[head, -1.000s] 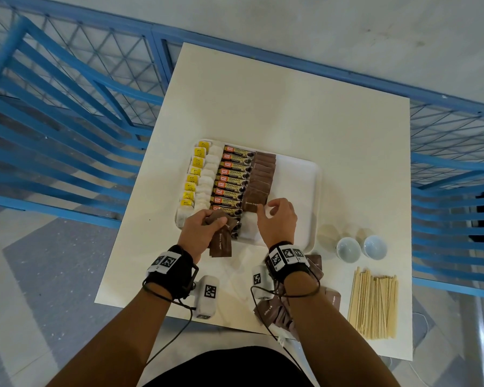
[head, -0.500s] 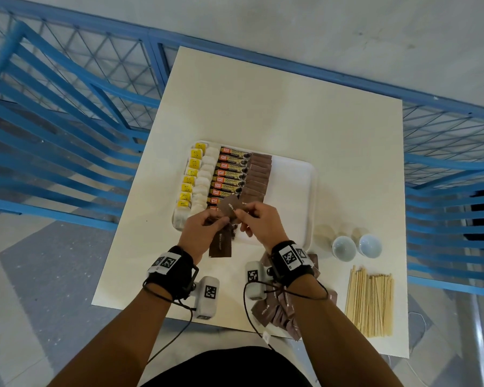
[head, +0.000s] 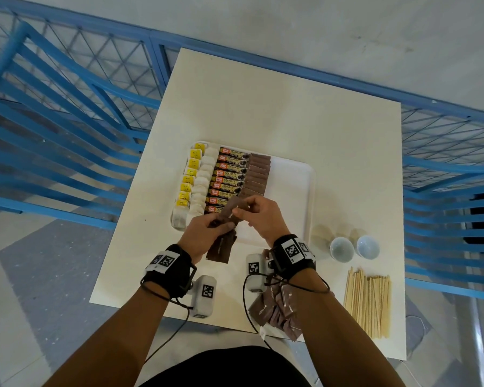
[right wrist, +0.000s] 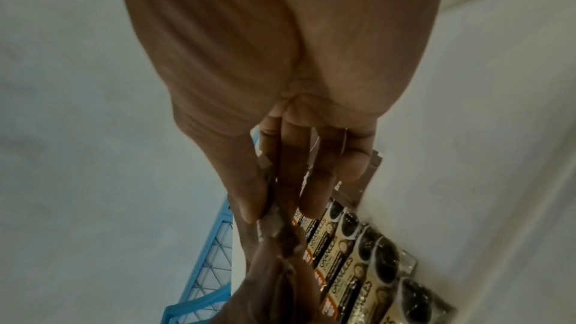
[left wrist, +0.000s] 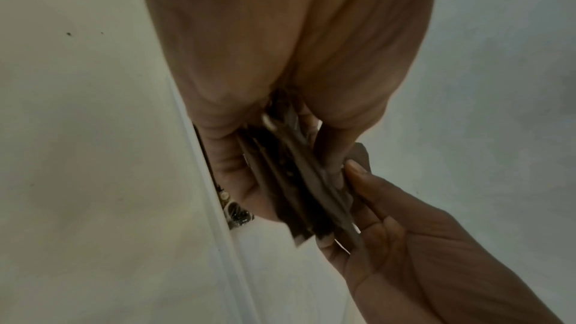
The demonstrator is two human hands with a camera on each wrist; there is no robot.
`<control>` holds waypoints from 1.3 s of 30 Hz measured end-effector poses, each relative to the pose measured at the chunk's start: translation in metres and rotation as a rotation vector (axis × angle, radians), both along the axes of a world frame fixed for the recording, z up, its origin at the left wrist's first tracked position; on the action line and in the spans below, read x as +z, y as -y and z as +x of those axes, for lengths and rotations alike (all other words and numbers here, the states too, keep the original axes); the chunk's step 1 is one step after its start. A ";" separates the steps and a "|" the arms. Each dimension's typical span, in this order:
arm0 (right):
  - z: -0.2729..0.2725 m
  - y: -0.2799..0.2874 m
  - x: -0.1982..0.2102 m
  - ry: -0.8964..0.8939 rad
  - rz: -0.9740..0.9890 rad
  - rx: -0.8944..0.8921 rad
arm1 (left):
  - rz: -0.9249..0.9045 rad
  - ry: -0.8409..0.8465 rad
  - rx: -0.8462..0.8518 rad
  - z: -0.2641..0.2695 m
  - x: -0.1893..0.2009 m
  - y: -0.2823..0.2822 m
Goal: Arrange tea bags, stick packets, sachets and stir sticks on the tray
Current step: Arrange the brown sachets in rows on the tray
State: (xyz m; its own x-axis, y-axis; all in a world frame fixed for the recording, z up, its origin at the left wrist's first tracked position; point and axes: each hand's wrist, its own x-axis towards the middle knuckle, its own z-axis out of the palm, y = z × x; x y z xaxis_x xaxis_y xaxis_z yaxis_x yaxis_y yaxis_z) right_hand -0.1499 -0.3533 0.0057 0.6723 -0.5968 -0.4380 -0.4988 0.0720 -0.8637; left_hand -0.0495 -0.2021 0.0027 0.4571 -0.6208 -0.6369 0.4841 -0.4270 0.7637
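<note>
The white tray (head: 294, 185) holds a column of yellow-tagged tea bags (head: 192, 174), a column of granules stick packets (head: 229, 180) and a column of brown sachets (head: 259, 171). My left hand (head: 204, 233) grips a stack of brown sachets (head: 220, 247) over the tray's near edge; the stack (left wrist: 299, 181) shows fanned in the left wrist view. My right hand (head: 259, 216) pinches the top brown sachet (head: 231, 209) of that stack, between thumb and fingers (right wrist: 258, 191). The stick packets (right wrist: 358, 250) lie just beyond.
A loose pile of brown sachets (head: 277, 311) lies at the table's near edge under my right forearm. Wooden stir sticks (head: 368, 300) lie at the near right, two small white bowls (head: 354, 248) behind them. Blue railings surround the table (head: 263, 107).
My right hand came back from the brown sachet column to my left hand's stack and took hold of its top sachet, now pulled up to the right.
</note>
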 end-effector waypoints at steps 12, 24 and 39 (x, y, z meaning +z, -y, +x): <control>-0.023 0.004 -0.009 -0.089 -0.081 0.070 | 0.168 0.171 -0.073 0.000 -0.012 -0.005; -0.025 -0.004 -0.035 -0.234 -0.126 -0.304 | 0.162 -0.029 0.008 0.003 -0.012 -0.017; -0.011 -0.006 -0.037 -0.356 -0.268 -0.321 | 0.124 -0.163 0.007 0.008 -0.006 -0.020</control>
